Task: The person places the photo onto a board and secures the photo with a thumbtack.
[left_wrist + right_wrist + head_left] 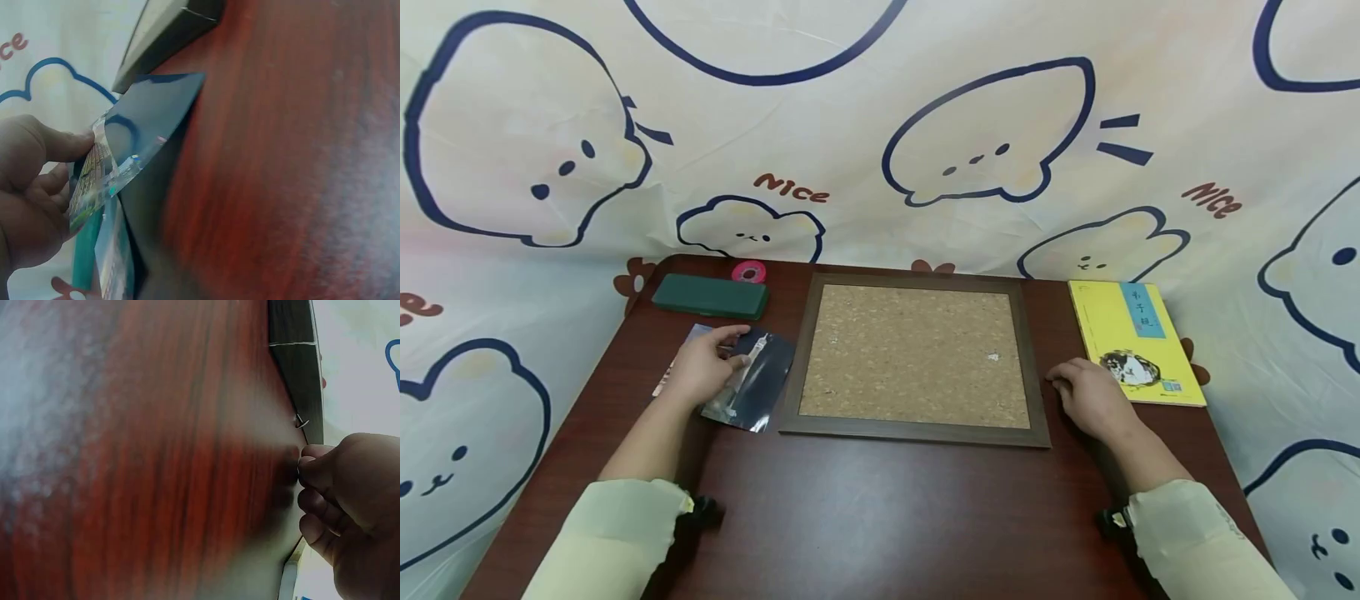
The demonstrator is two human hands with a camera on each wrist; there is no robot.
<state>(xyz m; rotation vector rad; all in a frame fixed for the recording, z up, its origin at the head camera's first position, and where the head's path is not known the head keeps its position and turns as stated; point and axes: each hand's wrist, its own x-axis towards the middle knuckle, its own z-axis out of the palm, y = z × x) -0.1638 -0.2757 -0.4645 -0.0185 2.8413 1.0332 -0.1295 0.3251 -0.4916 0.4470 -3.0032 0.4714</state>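
Note:
My left hand [698, 367] pinches the edge of a glossy dark picture card [769, 379]. The card is lifted and bent in the left wrist view, and another printed sheet [112, 256] shows behind it. On the table to the right lies a wood-framed corkboard [910, 358]. Beside its right edge is my right hand [1090, 396], with curled fingers and the thumb against the index finger. A thin curved rim at those fingertips looks like a thumbtack [299, 470], mostly hidden. Another metal thumbtack [302, 420] lies by the frame in the right wrist view.
A dark green case [709, 297] sits at the table's back left, with a pink tape roll [748, 272] behind it. A yellow book [1112, 325] lies at the back right, close to my right hand. A patterned cloth [865, 150] hangs around the brown table [880, 517].

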